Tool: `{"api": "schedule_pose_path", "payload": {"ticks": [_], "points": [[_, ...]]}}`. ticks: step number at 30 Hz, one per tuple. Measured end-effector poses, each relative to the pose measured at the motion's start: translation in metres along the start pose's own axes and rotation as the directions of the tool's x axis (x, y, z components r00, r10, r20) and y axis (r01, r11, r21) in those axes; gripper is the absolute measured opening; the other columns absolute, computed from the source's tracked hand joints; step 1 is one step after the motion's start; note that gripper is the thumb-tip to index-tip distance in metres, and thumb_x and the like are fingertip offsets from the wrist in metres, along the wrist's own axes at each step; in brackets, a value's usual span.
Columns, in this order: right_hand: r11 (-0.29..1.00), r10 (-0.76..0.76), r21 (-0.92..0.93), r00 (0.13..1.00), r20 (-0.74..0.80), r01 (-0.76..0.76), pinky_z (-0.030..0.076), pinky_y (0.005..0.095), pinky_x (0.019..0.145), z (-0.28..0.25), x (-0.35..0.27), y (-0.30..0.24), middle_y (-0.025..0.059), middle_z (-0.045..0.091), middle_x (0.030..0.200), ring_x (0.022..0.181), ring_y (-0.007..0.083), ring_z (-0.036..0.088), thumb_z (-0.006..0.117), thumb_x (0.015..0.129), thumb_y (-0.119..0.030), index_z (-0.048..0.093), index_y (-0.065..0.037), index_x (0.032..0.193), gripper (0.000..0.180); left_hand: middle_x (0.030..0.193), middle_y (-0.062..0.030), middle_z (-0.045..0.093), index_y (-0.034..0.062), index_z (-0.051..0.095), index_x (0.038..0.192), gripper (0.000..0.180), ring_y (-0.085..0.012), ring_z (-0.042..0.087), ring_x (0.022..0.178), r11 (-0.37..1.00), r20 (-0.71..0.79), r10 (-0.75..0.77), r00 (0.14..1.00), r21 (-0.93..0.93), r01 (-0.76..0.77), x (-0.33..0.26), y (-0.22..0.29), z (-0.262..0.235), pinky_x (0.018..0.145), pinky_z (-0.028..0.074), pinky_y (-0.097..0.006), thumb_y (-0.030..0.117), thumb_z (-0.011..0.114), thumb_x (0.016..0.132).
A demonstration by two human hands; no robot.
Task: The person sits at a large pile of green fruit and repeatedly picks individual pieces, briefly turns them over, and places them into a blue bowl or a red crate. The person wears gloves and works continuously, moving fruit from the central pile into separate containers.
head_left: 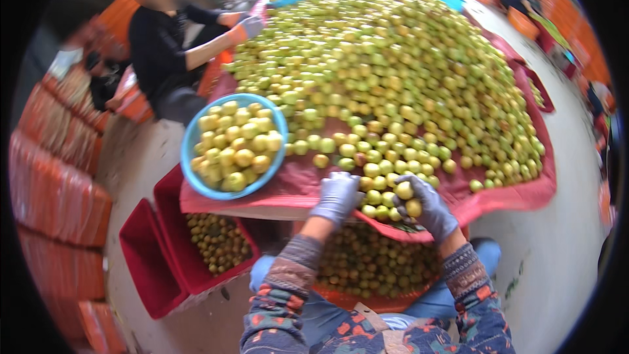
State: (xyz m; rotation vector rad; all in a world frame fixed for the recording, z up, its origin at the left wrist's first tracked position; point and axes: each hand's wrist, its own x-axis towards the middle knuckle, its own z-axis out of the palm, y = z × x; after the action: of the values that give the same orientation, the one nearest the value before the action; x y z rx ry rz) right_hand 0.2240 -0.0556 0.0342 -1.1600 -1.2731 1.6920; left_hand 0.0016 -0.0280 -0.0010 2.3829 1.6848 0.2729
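Note:
Heaps of small round green-yellow fruit (pixel 400 69) cover a table draped in red cloth (pixel 308 191). At its near edge my left hand (pixel 337 198), in a grey glove, is curled with fingers together beside the fruit; whatever it may hold is hidden. My gloved right hand (pixel 432 208) closes its fingers around a yellowish fruit (pixel 404 190), with another against its palm side. Several fruits lie between my hands. Below the edge, between my knees, an orange container (pixel 386 300) holds more fruit.
A blue basin (pixel 190 160) full of yellower fruit stands at the table's left corner. Red crates (pixel 149 259) sit on the floor below, one with fruit. A co-worker (pixel 160 46) in black reaches to the far left side. Orange crates (pixel 59 190) are stacked at left.

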Motion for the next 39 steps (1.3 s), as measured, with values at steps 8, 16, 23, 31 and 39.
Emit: {"api": "schedule_pose_path", "payload": {"ticks": [8, 16, 23, 31, 39], "points": [[0.977, -0.134, -0.143, 0.978, 0.162, 0.158, 0.051, 0.028, 0.08, 0.085, 0.081, -0.049, 0.0109, 0.063, 0.105, 0.091, 0.0164, 0.063, 0.045, 0.097, -0.027, 0.053, -0.001, 0.122, 0.037, 0.079, -0.0109, 0.06, 0.0099, 0.064, 0.081, 0.018, -0.026, 0.061, 0.075, 0.988, -0.205, -0.045, 0.978, -0.154, 0.014, -0.012, 0.003, 0.013, 0.058, 0.046, -0.043, 0.026, 0.065, 0.071], [0.983, 0.025, 0.145, 0.867, 0.498, -0.111, 0.051, 0.0288, 0.053, 0.231, 0.173, -0.095, 0.0085, 0.059, 0.108, 0.077, 0.0161, 0.064, 0.059, 0.09, -0.027, 0.053, -0.006, 0.126, 0.043, 0.101, -0.0084, 0.056, 0.0104, 0.058, 0.1, 0.023, -0.0229, 0.054, 0.095, 0.907, -0.22, -0.007, 0.975, -0.413, -0.087, -0.005, 0.0, 0.053, 0.076, 0.041, -0.038, 0.026, 0.05, 0.085], [0.975, 0.062, 0.173, 0.914, 0.401, -0.142, 0.055, 0.0287, 0.061, 0.267, 0.198, -0.098, 0.0105, 0.059, 0.107, 0.086, 0.0193, 0.063, 0.058, 0.09, -0.04, 0.049, -0.003, 0.123, 0.051, 0.119, -0.0071, 0.042, 0.0107, 0.04, 0.117, 0.028, -0.0203, 0.042, 0.11, 0.816, -0.208, -0.018, 0.978, -0.568, -0.106, -0.013, 0.004, 0.056, 0.091, 0.03, -0.035, 0.023, 0.04, 0.092], [0.962, -0.154, 0.272, 0.882, 0.445, 0.03, 0.05, 0.037, 0.089, 0.309, 0.206, -0.11, 0.0094, 0.048, 0.128, 0.115, 0.0206, 0.049, 0.055, 0.093, -0.035, 0.048, -0.003, 0.129, 0.049, 0.139, -0.0056, 0.026, 0.0111, 0.02, 0.136, 0.038, -0.0174, 0.029, 0.126, 0.782, -0.257, -0.026, 0.966, -0.608, -0.14, -0.01, 0.01, 0.058, 0.108, 0.018, -0.031, 0.018, 0.028, 0.099], [0.351, -0.646, -0.798, 0.744, 0.172, 0.49, 0.038, 0.0405, 0.101, 0.142, 0.195, -0.038, 0.0182, 0.057, 0.123, 0.119, 0.0347, 0.05, 0.063, 0.085, -0.026, 0.062, -0.011, 0.12, 0.038, 0.09, -0.0168, 0.062, 0.0039, 0.058, 0.096, 0.024, -0.0333, 0.063, 0.086, 0.938, -0.07, -0.218, 0.974, -0.29, 0.189, -0.001, -0.026, 0.028, 0.065, 0.055, -0.042, 0.019, 0.062, 0.078]]}}
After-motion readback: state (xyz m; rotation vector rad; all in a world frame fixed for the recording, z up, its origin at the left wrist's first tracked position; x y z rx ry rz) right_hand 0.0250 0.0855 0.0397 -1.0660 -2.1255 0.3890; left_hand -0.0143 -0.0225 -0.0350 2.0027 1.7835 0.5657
